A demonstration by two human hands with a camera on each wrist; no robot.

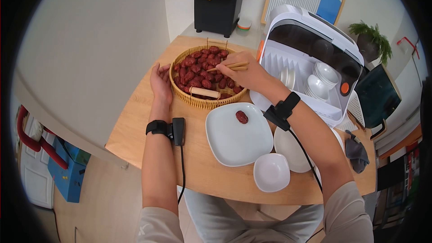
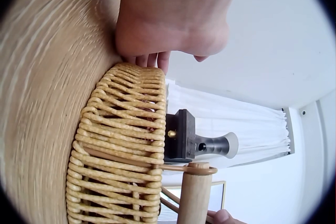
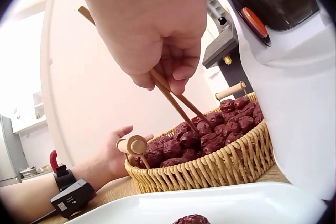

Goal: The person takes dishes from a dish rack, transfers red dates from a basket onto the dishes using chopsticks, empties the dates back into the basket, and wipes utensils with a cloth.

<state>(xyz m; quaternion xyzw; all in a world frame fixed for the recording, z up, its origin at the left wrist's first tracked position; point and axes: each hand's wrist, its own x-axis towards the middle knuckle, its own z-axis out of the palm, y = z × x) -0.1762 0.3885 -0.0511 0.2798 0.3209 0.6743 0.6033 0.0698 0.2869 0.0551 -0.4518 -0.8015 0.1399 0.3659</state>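
Note:
A round wicker basket [image 1: 192, 101] with wooden handles holds many wrinkled dried red dates [image 1: 197, 68]. My right hand [image 1: 246, 73] grips a pair of wooden chopsticks [image 3: 169, 99] over the basket, and their tips reach down among the dates. My left hand [image 1: 160, 83] rests against the basket's left side, fingers loosely extended along the wall; the left wrist view shows the fingertips [image 2: 152, 60] behind the rim. In front of the basket lies a white squarish plate [image 1: 234, 146] with one date [image 1: 241, 117] near its far edge.
A small white bowl [image 1: 272, 173] and a round plate [image 1: 288, 146] stand near the table's front. To the right is an open white dish cabinet [image 1: 310, 108] with bowls and plates inside. A black machine [image 1: 216, 11] stands behind; a grey cloth [image 1: 357, 155] lies far right.

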